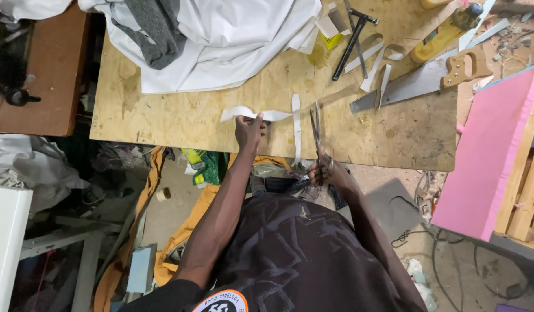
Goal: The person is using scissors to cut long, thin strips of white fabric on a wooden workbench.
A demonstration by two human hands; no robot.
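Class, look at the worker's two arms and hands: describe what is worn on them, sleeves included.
Both arms are bare from the upper arm down. The left hand and right hand wear no gloves. The dark short-sleeved T-shirt has a faint pattern and a round orange-edged badge at the left sleeve.
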